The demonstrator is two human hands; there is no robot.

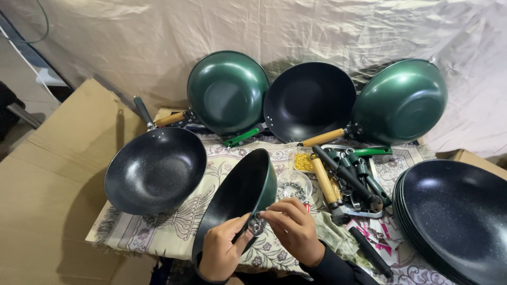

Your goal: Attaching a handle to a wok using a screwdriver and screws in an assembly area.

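Hands first, as I see them from the head camera: my left hand [221, 253] grips the lower rim of a green wok [240, 198] that has no handle, fingers clenched around the edge so the pan stands tilted on its side, dark speckled inside facing left. My right hand [293, 228] sits just beside it, thumb and fingertips pinched on a small metal bracket [257, 226] that touches the wok's rim where the two hands meet. The wok is low in the centre of my view, above the near edge of a patterned cloth [174, 224] covering the table.

To the left on that cloth I see a finished black wok [155, 170] lying open side up, its dark handle pointing away from me. Along the back, three more woks lean against a pale sheet [317, 31]: a green one [228, 91] showing its underside, a black-lined one [309, 100] facing me with a wooden handle, and another green one [400, 101]. Right of my hands lies a pile of loose handles [346, 177], wooden, black and green, with a small clear dish [294, 186] of metal bits and a tray of yellowish screws [303, 162] near it. A stack of dark pans [457, 216] fills the right edge. Cardboard [58, 174] lies flat on the left.
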